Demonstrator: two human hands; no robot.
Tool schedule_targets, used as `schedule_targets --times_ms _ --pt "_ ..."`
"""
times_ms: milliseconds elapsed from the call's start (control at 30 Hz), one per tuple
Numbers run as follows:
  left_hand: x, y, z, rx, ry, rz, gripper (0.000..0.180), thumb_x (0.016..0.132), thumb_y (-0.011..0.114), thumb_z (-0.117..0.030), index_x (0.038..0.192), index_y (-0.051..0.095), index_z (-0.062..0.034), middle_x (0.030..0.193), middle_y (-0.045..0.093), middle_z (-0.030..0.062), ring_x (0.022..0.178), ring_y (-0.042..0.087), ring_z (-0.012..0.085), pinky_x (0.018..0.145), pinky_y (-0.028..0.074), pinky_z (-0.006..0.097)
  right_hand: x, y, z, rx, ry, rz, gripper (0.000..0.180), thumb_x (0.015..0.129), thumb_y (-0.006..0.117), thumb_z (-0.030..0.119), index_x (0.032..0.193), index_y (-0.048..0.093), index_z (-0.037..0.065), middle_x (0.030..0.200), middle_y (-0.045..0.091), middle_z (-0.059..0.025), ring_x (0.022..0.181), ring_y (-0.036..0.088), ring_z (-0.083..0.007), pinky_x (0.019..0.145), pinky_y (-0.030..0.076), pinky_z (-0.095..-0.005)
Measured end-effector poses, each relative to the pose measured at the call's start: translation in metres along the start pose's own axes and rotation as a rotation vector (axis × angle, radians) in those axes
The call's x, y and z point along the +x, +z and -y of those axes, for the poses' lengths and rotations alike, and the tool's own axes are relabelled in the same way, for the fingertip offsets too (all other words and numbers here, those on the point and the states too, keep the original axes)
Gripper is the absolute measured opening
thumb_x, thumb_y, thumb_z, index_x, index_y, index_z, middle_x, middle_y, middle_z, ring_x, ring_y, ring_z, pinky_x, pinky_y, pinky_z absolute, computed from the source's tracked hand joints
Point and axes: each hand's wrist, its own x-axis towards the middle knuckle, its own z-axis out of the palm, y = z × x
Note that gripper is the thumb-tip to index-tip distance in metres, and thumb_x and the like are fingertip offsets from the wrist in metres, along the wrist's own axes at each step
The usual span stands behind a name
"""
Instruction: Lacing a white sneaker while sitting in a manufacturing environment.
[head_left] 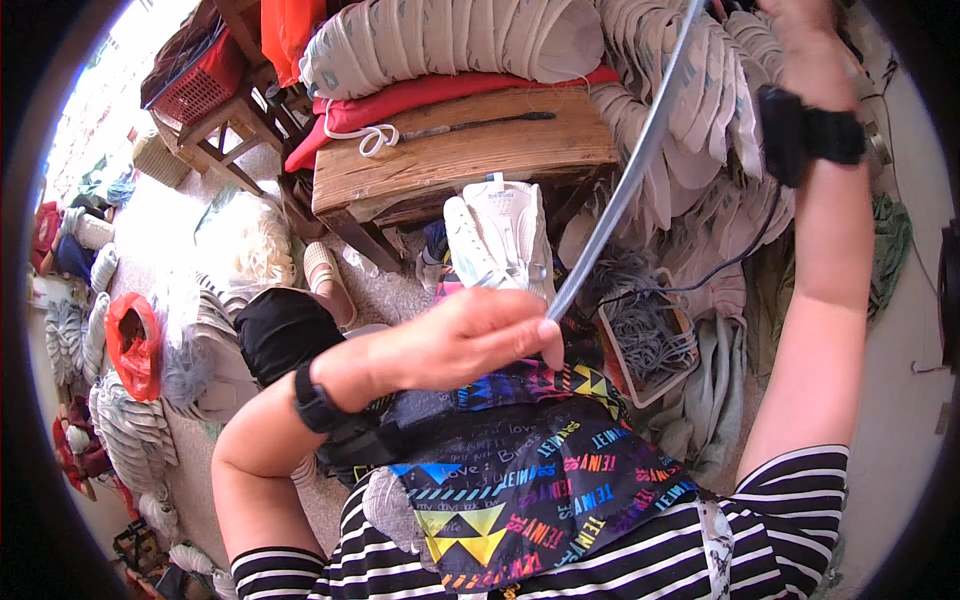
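My left hand [480, 335] is closed over my lap, pinching one end of a long, flat light-grey shoelace [622, 190] between thumb and fingers. The lace stretches up to the right and leaves the picture at the top edge. High at the upper right is my right hand [805, 30], arm extended; its fingers are cut off, so I cannot see whether it grips the lace. Just beyond my left hand, white shoe uppers [500, 230] rest against a low wooden bench [470, 165]. A dark patterned apron [540, 470] covers my lap.
On the bench lie a thin hook-like tool [480, 124], a red cushion [420, 105] and a row of nested shoe uppers [450, 45]. A white-rimmed basket [692, 352] of grey laces stands to the right. A black cable [725, 262] hangs from my right wrist. Red bag [133, 345] at left.
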Motion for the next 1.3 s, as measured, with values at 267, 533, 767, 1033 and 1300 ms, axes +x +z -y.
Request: schedule_targets --times_ms 267,533,767,1033,1300 --pt "-0.016 -0.04 0.058 -0.228 0.048 -0.754 0.038 0.103 0.04 -0.03 0.083 0.058 -0.0024 0.066 0.042 -0.0038 0.06 0.036 0.0065 0.055 0.03 0.022 -0.21 0.061 -0.064 -0.184 0.291 1.081 0.017 0.085 0.066 0.019 0.089 0.065 0.002 0.083 0.062 -0.0098 0.077 0.06 -0.018 0.073 0.049 -0.0322" --pt "-0.032 -0.006 0.136 0.285 -0.31 -0.69 0.03 0.093 0.062 -0.025 0.081 0.058 0.0021 0.068 0.05 0.0093 0.063 0.047 0.0186 0.059 0.042 0.035 -0.292 0.076 -0.039 -0.066 0.712 1.001 0.016 0.082 0.071 0.016 0.082 0.062 0.003 0.072 0.059 -0.003 0.067 0.054 -0.009 0.061 0.044 -0.0269" --pt "-0.029 -0.001 0.127 0.418 -0.136 -0.583 0.035 0.077 0.078 -0.023 0.078 0.051 0.0008 0.064 0.044 0.0078 0.059 0.044 0.0208 0.055 0.04 0.036 -0.277 0.03 -0.057 0.586 1.194 1.197 0.011 0.087 0.069 0.016 0.087 0.062 0.007 0.076 0.054 0.009 0.069 0.045 -0.0006 0.061 0.037 -0.0179" --pt "-0.02 -0.008 0.132 0.059 -0.227 -0.738 0.01 0.089 0.065 -0.009 0.093 0.057 -0.0023 0.082 0.057 -0.0041 0.072 0.049 0.0037 0.064 0.043 0.022 -0.274 0.018 -0.081 0.611 1.329 1.256 0.012 0.086 0.07 0.016 0.084 0.061 0.008 0.074 0.054 0.009 0.064 0.043 -0.0004 0.056 0.033 -0.0178" --pt "-0.024 -0.008 0.136 -0.38 -0.061 -0.791 0.015 0.091 0.065 -0.014 0.1 0.062 -0.0025 0.086 0.062 -0.0019 0.077 0.054 0.0039 0.071 0.044 0.019 -0.276 0.025 -0.079 0.491 1.209 1.259 0.012 0.087 0.07 0.019 0.085 0.063 0.01 0.075 0.054 0.0103 0.066 0.042 -0.0003 0.057 0.033 -0.0185"
